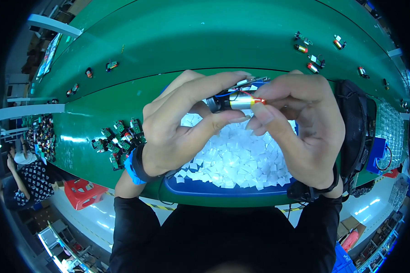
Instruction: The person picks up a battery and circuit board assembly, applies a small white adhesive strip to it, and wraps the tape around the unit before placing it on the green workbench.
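Between my two hands, above a blue tray, is a small cylindrical battery with a silver body, a black end and a red-and-yellow end. A small circuit board lies along its upper side, joined to it by thin red and blue wires. My left hand pinches the black end between thumb and fingers. The fingers and thumb of my right hand close on the red end. Below them the blue tray is heaped with small white square pieces.
Left of the tray lies a cluster of circuit boards with parts. Several battery-and-board units are scattered on the green surface beyond. A black bag and a clear plastic stack stand at right. A person sits far left near a red stool.
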Demonstrator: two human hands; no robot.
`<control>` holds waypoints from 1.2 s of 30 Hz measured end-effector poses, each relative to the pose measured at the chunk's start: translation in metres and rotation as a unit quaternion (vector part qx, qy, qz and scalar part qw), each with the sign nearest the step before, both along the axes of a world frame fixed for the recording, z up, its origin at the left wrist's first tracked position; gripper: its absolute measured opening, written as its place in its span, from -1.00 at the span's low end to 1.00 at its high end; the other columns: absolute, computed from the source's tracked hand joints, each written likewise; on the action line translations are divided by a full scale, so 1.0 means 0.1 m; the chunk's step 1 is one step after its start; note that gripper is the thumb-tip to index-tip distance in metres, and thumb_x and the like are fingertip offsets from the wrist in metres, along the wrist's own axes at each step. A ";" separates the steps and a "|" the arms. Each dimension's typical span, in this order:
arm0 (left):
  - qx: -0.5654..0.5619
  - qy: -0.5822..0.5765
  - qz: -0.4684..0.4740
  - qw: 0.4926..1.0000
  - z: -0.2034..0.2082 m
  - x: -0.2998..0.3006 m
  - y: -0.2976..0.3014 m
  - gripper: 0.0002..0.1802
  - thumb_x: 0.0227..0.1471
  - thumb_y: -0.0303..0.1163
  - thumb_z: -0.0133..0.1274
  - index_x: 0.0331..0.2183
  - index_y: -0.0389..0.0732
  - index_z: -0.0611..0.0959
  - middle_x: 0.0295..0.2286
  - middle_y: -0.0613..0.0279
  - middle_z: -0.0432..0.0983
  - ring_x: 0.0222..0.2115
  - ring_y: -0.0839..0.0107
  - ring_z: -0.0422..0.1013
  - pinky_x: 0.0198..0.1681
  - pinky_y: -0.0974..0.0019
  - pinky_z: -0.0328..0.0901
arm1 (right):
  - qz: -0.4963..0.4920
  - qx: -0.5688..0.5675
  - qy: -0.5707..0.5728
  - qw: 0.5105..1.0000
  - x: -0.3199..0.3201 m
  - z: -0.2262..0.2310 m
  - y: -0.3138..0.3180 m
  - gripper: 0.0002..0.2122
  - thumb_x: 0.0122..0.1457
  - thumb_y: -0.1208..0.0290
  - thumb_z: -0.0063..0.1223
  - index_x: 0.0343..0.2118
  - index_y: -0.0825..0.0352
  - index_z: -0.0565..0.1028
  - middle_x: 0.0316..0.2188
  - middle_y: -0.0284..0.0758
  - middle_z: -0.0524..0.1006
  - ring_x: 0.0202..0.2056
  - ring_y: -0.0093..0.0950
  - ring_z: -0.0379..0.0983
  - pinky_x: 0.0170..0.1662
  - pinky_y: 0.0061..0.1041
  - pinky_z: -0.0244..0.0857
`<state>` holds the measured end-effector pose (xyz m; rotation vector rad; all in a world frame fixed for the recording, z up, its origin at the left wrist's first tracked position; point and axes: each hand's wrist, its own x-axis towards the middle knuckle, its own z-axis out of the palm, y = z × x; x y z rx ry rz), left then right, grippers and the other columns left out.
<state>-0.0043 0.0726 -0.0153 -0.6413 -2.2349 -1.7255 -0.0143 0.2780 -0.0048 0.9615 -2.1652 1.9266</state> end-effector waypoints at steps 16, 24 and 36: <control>-0.040 0.005 0.038 0.998 0.01 0.03 0.05 -0.62 -0.09 -0.58 0.29 -0.16 -0.39 0.62 -0.25 0.15 0.61 -0.42 0.37 0.51 -0.57 0.46 0.42 | 0.008 -0.137 -0.252 0.958 0.01 0.03 -0.13 -0.71 0.23 0.66 0.05 -0.01 0.48 0.30 -0.30 -0.14 0.55 -0.35 -0.40 0.62 -0.31 -0.52 0.57; 0.132 -0.354 -0.109 0.920 0.25 -0.07 -0.15 -0.62 0.13 -0.41 0.18 -0.06 -0.41 0.55 -0.30 0.06 0.58 -0.62 0.51 0.48 -0.64 0.52 0.34 | -0.069 0.186 0.188 0.962 -0.18 -0.02 0.04 -0.66 0.01 0.59 0.32 -0.12 0.43 0.52 -0.34 -0.25 0.55 -0.39 -0.45 0.57 -0.44 -0.58 0.42; 0.180 -0.361 -0.121 0.907 0.39 0.23 -0.01 -0.61 0.16 -0.37 0.17 -0.05 -0.42 0.54 -0.41 0.13 0.54 -0.70 0.55 0.40 -0.69 0.53 0.32 | -0.052 0.077 0.323 0.942 -0.07 0.07 0.07 -0.68 -0.20 0.60 0.42 -0.29 0.40 0.61 -0.35 -0.24 0.54 -0.35 -0.37 0.52 -0.39 -0.50 0.40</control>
